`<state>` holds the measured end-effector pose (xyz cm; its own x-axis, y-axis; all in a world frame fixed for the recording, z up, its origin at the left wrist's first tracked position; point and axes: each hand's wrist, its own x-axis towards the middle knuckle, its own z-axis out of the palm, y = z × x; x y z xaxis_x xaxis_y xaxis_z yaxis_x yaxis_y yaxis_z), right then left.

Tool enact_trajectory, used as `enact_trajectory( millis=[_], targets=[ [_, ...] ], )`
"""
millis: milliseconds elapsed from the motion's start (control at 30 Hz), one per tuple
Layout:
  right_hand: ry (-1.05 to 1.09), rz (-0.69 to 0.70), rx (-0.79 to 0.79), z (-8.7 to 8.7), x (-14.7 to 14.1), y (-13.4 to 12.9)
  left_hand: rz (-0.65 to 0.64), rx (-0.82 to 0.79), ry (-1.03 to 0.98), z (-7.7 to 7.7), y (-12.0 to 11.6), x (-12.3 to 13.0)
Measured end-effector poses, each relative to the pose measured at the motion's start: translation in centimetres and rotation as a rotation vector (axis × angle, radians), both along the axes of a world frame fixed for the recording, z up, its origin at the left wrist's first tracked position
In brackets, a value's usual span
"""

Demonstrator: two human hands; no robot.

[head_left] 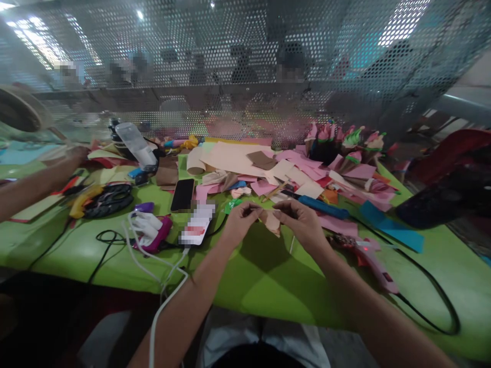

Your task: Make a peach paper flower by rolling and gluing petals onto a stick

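A small peach-coloured paper piece (270, 223) hangs between my two hands, above the green table (264, 291). My left hand (242, 220) pinches its left side with thumb and fingers. Its right side is pinched by my right hand (297, 220). Just beyond my right hand lies a blue-handled tool (324, 207). To the right of my right wrist rests a pink glue gun (374, 260) with a small red light. A lit phone (197, 224) with a cable lies left of my left hand, and a dark phone (183, 195) is behind it.
Coloured paper sheets (238, 158) are heaped across the back. Paper cones with swirled tops (353, 137) stand at the back right. A magenta power adapter (159, 235) with white cables is at left. Another person's arm (42, 176) reaches in from the left. A perforated screen (230, 97) rises behind.
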<state>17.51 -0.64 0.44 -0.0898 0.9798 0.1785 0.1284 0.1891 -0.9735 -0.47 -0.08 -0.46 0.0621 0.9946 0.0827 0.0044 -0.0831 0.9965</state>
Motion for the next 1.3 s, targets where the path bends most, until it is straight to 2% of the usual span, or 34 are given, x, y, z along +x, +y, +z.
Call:
enact_trajectory(
  millis=[400,700,1100,1300],
  targets=[
    [-0.002,-0.001,0.042,0.4,0.0,0.0,-0.085,-0.074,-0.025,0.5,-0.4,0.0],
    [-0.068,-0.023,0.157,0.1,0.0,-0.2,-0.112,-0.231,-0.162,1.2,-0.7,0.1],
    [-0.125,-0.006,0.219,0.2,0.2,0.0,-0.145,-0.251,-0.129,1.1,-0.6,-0.1],
    [-0.156,0.004,0.236,0.5,0.2,-0.2,-0.241,-0.275,-0.1,1.0,-0.7,-0.1]
  ],
)
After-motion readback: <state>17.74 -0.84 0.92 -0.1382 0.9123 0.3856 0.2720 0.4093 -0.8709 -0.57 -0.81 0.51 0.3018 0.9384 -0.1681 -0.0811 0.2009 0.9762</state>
